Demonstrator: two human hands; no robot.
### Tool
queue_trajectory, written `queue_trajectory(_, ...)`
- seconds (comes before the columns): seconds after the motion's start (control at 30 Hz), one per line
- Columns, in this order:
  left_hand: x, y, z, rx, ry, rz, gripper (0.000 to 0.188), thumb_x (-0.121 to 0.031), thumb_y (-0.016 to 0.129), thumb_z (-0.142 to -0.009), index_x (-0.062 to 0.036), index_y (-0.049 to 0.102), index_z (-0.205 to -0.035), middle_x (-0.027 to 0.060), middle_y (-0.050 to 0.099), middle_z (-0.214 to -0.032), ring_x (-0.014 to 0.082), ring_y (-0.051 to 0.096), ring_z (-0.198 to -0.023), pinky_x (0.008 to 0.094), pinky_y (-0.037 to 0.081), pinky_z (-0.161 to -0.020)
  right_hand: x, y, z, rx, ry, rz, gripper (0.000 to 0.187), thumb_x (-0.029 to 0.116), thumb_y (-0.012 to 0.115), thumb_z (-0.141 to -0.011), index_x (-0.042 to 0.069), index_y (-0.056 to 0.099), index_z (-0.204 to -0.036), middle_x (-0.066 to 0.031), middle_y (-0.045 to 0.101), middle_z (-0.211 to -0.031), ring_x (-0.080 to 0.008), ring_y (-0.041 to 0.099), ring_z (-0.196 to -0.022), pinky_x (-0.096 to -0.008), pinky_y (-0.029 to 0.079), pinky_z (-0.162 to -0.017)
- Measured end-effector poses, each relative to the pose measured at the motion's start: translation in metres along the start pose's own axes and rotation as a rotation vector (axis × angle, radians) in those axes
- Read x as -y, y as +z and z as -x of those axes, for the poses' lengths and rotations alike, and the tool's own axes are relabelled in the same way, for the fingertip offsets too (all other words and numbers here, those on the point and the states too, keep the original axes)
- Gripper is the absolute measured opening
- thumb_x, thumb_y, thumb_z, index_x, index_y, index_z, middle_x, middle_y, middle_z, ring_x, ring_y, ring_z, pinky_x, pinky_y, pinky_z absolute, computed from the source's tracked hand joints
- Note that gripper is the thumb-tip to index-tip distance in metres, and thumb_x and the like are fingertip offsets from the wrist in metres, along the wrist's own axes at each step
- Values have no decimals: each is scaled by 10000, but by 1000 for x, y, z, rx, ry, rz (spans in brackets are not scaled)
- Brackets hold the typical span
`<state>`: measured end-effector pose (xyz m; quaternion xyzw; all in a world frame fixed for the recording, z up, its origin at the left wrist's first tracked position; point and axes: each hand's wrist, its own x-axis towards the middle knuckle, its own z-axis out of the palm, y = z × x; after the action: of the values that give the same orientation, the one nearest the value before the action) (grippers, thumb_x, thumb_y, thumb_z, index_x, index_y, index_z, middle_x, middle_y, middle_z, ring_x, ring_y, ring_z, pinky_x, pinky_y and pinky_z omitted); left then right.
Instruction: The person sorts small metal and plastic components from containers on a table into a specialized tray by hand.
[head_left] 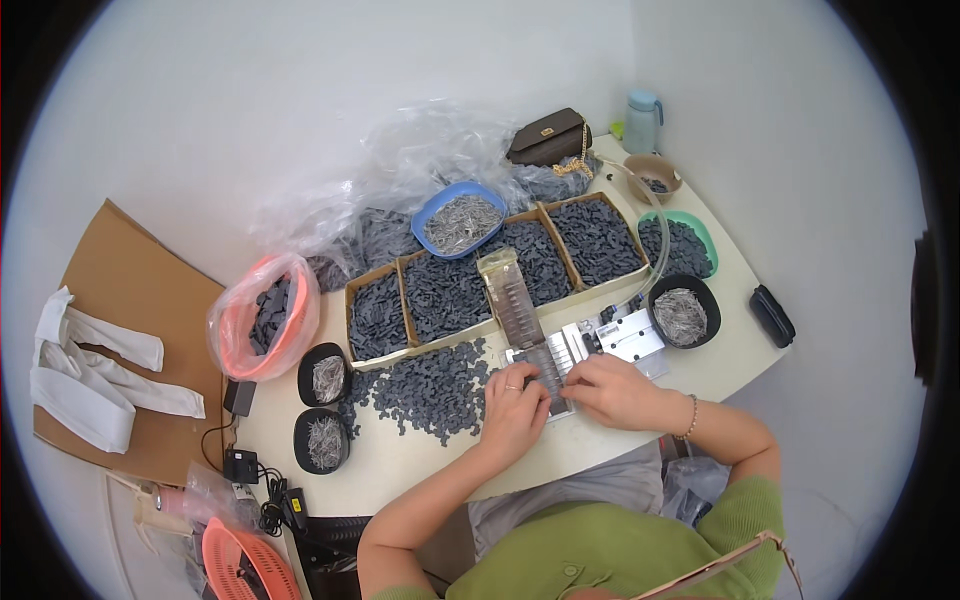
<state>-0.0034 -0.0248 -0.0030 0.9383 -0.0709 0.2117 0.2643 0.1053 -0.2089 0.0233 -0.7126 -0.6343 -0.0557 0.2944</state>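
Observation:
Both my hands work at a small metal fixture (633, 336) with a slotted block, near the table's front edge. My left hand (513, 408), with a ring on one finger, is at the left side of the fixture, its fingers bent and closed. From the right, my right hand (608, 390) reaches in with thumb and fingers pinched together. Whatever small piece either hand holds is hidden by the fingers. Beyond them a clear ribbed plastic tray (514, 306) leans over the cardboard bin. Loose dark grey parts (425, 392) lie beside my left hand.
A divided cardboard box (447, 297) of dark parts spans the table behind the fixture. Metal pins fill a blue tray (462, 224) and black bowls, one bowl (684, 312) near my right hand. A clear hose (661, 225) arches to the fixture. A black case (771, 316) lies at right.

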Motion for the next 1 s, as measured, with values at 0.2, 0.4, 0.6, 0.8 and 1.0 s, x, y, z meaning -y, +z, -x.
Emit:
queue_trajectory(0.2, -1, -17, -2, -20, -29, -41, 174, -78, 709, -711, -97, 619, -858, 145, 535, -1188, 350, 477, -1120, 470, 327, -956, 14, 7, 8, 69, -102, 308, 315, 121, 551, -770, 5, 636, -1050, -69, 593, -1039, -191, 544, -924, -301, 423, -762)
queue_trajectory(0.4, 78, -113, 8, -313, -192, -359, 229, -78, 717, -718, -71, 633, -931, 174, 550, -1169, 358, 498, -1101, 462, 365, -925, 20, 12, 5, 72, -137, 356, 332, 128, 578, -760, 9, 635, -1064, -80, 594, -1060, -206, 549, -964, -326, 425, -778)
queue_trajectory(0.6, 178, -193, 63, -89, -533, -592, 85, -70, 661, -772, -12, 646, -832, 179, 623, -815, 358, 610, -776, 443, 479, -706, -32, -4, -39, -1, -24, 49, 222, 156, 653, -754, 81, 662, -963, -69, 601, -983, -261, 546, -929, -410, 427, -806)
queue_trajectory(0.8, 208, -199, 73, 74, -665, -566, 75, -103, 696, -730, -42, 681, -772, 168, 635, -837, 356, 628, -803, 442, 502, -733, -106, -16, -162, -128, 152, 42, 118, 166, 636, -814, 69, 664, -875, -99, 623, -836, -301, 583, -854, -420, 470, -769)
queue_trajectory(1.0, 201, -202, 68, 78, -677, -583, 70, -120, 704, -724, -69, 701, -772, 162, 648, -839, 348, 635, -802, 442, 505, -730, -135, 18, -249, 195, 364, 191, 128, 158, 685, -747, 82, 708, -848, -125, 697, -874, -299, 659, -879, -405, 521, -750)
